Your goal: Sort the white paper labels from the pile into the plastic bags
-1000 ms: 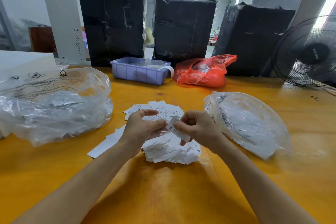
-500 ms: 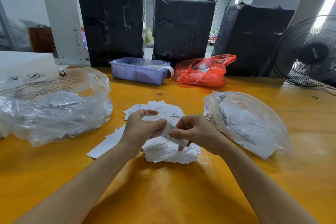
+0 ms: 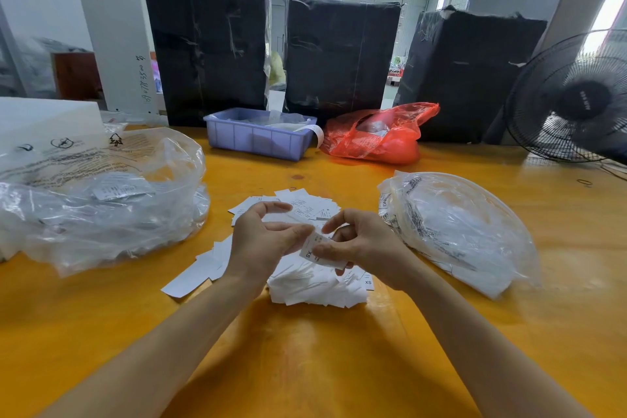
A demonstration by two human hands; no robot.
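Evidently featherlight, thin and floppy, the small white paper label marked XS is pinched in the right hand above the loose white label pile, left hand fingertips touching its edge, so pinching one edge seems best.

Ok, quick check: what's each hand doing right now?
Left hand: fingers curled, thumb tip touching the XS label; a real grip cannot be told.
Right hand: pinching that label above the pile.

White paper labels lie heaped between two crumpled clear plastic bags, one label lifted.
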